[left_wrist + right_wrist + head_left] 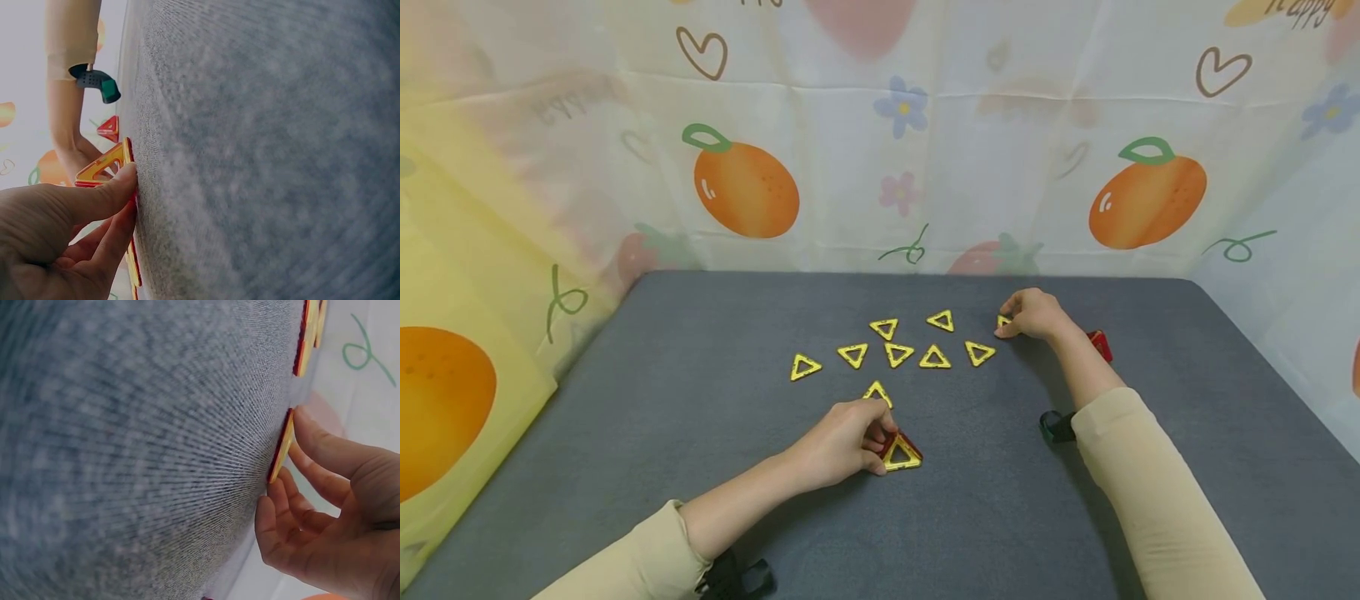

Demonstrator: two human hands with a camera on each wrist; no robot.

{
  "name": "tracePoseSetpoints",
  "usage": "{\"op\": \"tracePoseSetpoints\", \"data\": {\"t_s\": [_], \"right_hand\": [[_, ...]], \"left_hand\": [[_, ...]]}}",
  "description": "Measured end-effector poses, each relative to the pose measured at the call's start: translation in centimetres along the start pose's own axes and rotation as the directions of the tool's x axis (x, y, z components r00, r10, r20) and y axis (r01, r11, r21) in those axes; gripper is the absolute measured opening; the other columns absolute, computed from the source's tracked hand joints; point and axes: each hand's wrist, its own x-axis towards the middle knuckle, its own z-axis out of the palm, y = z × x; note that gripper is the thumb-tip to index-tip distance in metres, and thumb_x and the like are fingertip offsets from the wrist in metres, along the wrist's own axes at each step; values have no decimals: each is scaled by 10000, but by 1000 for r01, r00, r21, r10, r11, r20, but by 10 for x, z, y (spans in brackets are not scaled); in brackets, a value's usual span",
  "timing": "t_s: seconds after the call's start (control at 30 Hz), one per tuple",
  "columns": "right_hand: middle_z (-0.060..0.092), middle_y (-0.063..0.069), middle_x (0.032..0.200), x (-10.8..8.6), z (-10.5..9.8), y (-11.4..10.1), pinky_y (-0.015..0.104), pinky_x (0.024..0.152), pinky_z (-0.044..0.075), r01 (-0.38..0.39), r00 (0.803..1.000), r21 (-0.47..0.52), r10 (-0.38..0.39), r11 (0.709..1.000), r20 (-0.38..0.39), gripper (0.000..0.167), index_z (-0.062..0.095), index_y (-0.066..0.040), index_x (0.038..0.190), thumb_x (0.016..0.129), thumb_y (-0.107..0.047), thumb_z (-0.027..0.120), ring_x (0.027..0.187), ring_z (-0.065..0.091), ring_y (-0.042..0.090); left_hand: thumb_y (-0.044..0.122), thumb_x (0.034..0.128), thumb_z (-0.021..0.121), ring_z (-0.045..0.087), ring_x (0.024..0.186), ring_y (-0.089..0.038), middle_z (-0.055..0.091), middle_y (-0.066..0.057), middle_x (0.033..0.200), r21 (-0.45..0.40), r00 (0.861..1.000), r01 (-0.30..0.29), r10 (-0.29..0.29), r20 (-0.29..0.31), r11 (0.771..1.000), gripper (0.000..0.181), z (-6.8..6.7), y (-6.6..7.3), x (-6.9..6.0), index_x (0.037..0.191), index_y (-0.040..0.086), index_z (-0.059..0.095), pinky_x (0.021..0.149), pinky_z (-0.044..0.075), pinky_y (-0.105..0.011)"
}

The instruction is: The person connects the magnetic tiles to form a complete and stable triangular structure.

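My left hand pinches a small upright piece built of magnetic triangle tiles, near the middle of the table. Its front face is yellow and a red side shows behind. In the left wrist view, thumb and fingers grip the edge of these tiles, which lean together on the cloth. Farther back and to the right, my right hand holds a flat yellow triangle tile by its edges. The right wrist view shows this tile between thumb and fingertips, close to the table; its underside is red.
Several loose yellow triangle tiles lie flat across the table's middle, one just behind the left hand. A red tile piece sits beyond the right forearm. The grey table meets a printed curtain at the back.
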Motion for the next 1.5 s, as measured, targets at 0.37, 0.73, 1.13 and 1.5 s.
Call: {"op": "tracePoseSetpoints", "data": {"t_s": [0.37, 0.73, 1.13, 1.5], "right_hand": [[534, 280, 1339, -1, 3, -4, 546, 1036, 450, -4, 1000, -42, 3, 999, -19, 470, 574, 35, 1286, 899, -182, 728, 1259, 481, 450], [573, 273, 1285, 1, 5, -3, 529, 988, 474, 29, 998, -74, -33, 997, -58, 461, 578, 40, 1257, 885, -177, 743, 1183, 536, 423], [585, 272, 1277, -2, 5, -5, 539, 926, 493, 18, 989, -83, -30, 996, -143, 450, 597, 16, 1231, 844, -126, 779, 1170, 530, 463], [699, 251, 992, -6, 2, -2, 394, 726, 571, 79, 968, -11, -79, 997, -239, 297, 656, -26, 1186, 896, -71, 705, 857, 717, 348]], "left_hand": [[-29, 698, 848, 679, 875, -165, 676, -93, 974, 5, 1000, -7, 7, -3, 1000, 381, 0, 1, -1, 984, 50, 609, 703, 551, -165], [-40, 695, 844, 684, 875, -167, 674, -94, 967, -11, 1000, -5, 5, -2, 1000, 383, 0, 0, 0, 984, 46, 607, 705, 554, -167], [-32, 695, 848, 676, 870, -156, 673, -86, 962, -1, 1000, -5, 5, -3, 1000, 386, 1, -1, 0, 982, 52, 604, 700, 551, -166], [-39, 690, 845, 689, 870, -167, 670, -99, 960, -6, 1000, -9, 9, -7, 1000, 387, 1, -2, 1, 982, 44, 604, 703, 549, -152]]}}
